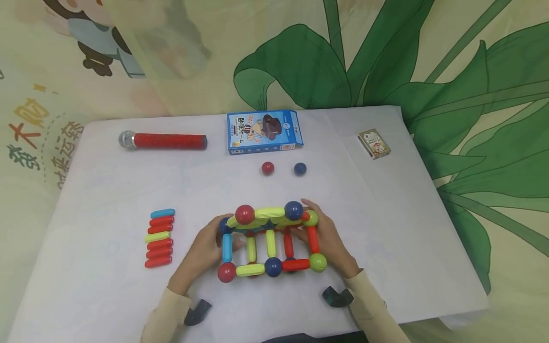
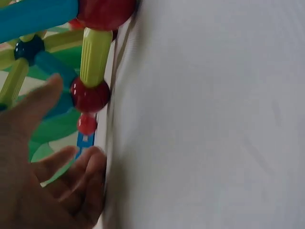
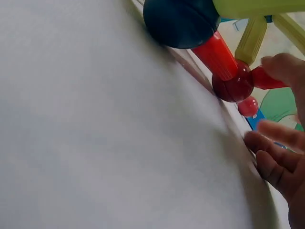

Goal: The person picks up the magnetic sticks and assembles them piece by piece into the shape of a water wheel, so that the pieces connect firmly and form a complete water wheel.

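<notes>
A frame of magnetic rods and balls [image 1: 270, 244], in yellow-green, red and blue, stands on the white table between both hands. My left hand [image 1: 208, 243] is at its left side, near a blue rod [image 1: 227, 247]. In the left wrist view the left thumb [image 2: 40, 102] is extended beside the frame, and the other fingers are loosely bent near the tabletop. My right hand [image 1: 328, 238] is at the right side, by a red rod [image 1: 313, 239]. In the right wrist view its thumb [image 3: 281, 67] overlaps a red rod; the other fingers are loosely bent, holding nothing visible.
Several loose rods [image 1: 158, 245] lie in a column at left. Beyond the frame are a red ball [image 1: 268, 168], a blue ball [image 1: 300, 169], a blue box [image 1: 265, 132], a red microphone [image 1: 165, 141] and a small box [image 1: 374, 143]. Dark curved pieces [image 1: 338, 297] sit near the forearms.
</notes>
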Tool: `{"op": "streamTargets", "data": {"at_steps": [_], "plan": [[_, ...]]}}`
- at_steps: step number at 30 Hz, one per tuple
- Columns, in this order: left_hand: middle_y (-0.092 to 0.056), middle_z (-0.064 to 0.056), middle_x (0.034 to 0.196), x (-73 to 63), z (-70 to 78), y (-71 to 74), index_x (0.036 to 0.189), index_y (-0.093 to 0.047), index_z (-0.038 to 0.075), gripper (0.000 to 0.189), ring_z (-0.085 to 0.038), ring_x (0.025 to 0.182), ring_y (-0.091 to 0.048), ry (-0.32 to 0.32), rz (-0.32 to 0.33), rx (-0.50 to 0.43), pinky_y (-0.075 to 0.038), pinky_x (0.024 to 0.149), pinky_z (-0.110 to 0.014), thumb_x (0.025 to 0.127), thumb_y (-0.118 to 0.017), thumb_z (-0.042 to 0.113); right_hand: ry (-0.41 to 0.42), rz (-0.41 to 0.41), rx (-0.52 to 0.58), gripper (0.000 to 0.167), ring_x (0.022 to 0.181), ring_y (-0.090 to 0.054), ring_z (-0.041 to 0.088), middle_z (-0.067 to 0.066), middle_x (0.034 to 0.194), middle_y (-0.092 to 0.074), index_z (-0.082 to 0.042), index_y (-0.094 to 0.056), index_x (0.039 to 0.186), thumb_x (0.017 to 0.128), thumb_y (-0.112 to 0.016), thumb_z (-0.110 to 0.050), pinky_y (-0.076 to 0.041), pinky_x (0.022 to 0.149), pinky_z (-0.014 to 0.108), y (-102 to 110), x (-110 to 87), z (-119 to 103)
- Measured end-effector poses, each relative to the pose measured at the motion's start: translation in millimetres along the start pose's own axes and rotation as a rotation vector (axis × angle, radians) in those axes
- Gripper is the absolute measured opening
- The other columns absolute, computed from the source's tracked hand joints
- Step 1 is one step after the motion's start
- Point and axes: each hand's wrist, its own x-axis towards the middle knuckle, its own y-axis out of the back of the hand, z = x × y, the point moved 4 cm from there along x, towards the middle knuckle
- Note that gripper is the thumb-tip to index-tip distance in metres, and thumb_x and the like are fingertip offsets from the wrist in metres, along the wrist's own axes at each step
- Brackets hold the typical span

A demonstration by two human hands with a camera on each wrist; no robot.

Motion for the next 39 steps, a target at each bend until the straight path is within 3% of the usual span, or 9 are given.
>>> {"op": "streamTargets", "data": {"at_steps": [3,5,8,14,18,26,35,39], "plan": [[-0.068,0.000,0.107,5.5,-0.4,-8.5,0.122,-0.061,0.017,0.050,-0.017,0.095,-0.061,0.088,-0.118,-0.077,-0.054,0.085,-0.040,0.079,-0.078,0.036,-0.096,-0.133,0.149,0.052,0.100,-0.065,0.014,-0.002,0.114,-0.066,-0.018,-0.054,0.132,0.084,-0.074,-0.012,-0.052,0.092,0.031,-6,2.2,-8],[-0.070,0.002,0.103,9.6,1.1,-11.6,0.119,-0.065,0.020,0.046,-0.015,0.091,-0.062,0.107,-0.157,-0.097,-0.053,0.082,-0.036,0.080,-0.076,0.041,-0.140,-0.207,0.234,0.046,0.100,-0.065,0.016,0.000,0.114,-0.067,-0.019,-0.057,0.129,0.086,-0.071,-0.011,-0.051,0.092,0.030,-9,4.5,-17],[-0.072,0.005,0.101,14.3,1.3,-13.3,0.117,-0.068,0.022,0.042,-0.013,0.086,-0.062,0.118,-0.186,-0.118,-0.053,0.080,-0.033,0.079,-0.077,0.038,-0.185,-0.250,0.321,0.045,0.101,-0.065,0.019,0.003,0.114,-0.067,-0.015,-0.057,0.129,0.087,-0.069,-0.004,-0.051,0.093,0.029,-11,8.1,-26],[-0.070,0.001,0.110,29.4,0.7,-12.5,0.122,-0.064,0.020,0.044,-0.018,0.099,-0.065,0.081,-0.161,-0.138,-0.051,0.092,-0.044,0.082,-0.077,0.032,-0.179,-0.139,0.228,0.046,0.097,-0.066,0.020,0.007,0.111,-0.069,-0.011,-0.059,0.125,0.083,-0.071,0.001,-0.053,0.091,0.034,-12,22.6,-28],[-0.068,-0.003,0.116,42.8,-0.2,-11.4,0.128,-0.059,0.020,0.049,-0.022,0.107,-0.063,0.094,-0.125,-0.164,-0.048,0.096,-0.048,0.083,-0.074,0.033,-0.180,-0.067,0.186,0.049,0.094,-0.064,0.024,0.010,0.110,-0.068,-0.011,-0.057,0.126,0.081,-0.072,0.001,-0.053,0.089,0.040,-12,35.4,-24],[-0.068,-0.006,0.117,53.7,-0.5,-9.6,0.131,-0.057,0.018,0.052,-0.023,0.106,-0.065,0.094,-0.122,-0.147,-0.048,0.097,-0.047,0.084,-0.073,0.034,-0.188,-0.065,0.208,0.049,0.100,-0.063,0.024,0.008,0.115,-0.066,-0.013,-0.056,0.127,0.082,-0.072,-0.001,-0.049,0.095,0.043,-9,48.0,-21],[-0.068,-0.003,0.116,58.3,-2.2,-11.8,0.130,-0.057,0.020,0.052,-0.020,0.103,-0.065,0.087,-0.124,-0.164,-0.049,0.096,-0.045,0.084,-0.074,0.035,-0.201,-0.030,0.221,0.047,0.098,-0.063,0.023,0.008,0.113,-0.068,-0.013,-0.057,0.127,0.083,-0.072,-0.002,-0.050,0.095,0.041,-8,45.6,-22],[-0.070,-0.005,0.112,62.4,-1.9,-10.0,0.126,-0.060,0.015,0.048,-0.022,0.102,-0.065,0.059,-0.123,-0.143,-0.049,0.095,-0.045,0.084,-0.074,0.033,-0.230,-0.030,0.229,0.046,0.099,-0.063,0.023,0.007,0.115,-0.067,-0.015,-0.055,0.128,0.086,-0.071,-0.006,-0.051,0.093,0.039,-6,44.5,-21]]}}
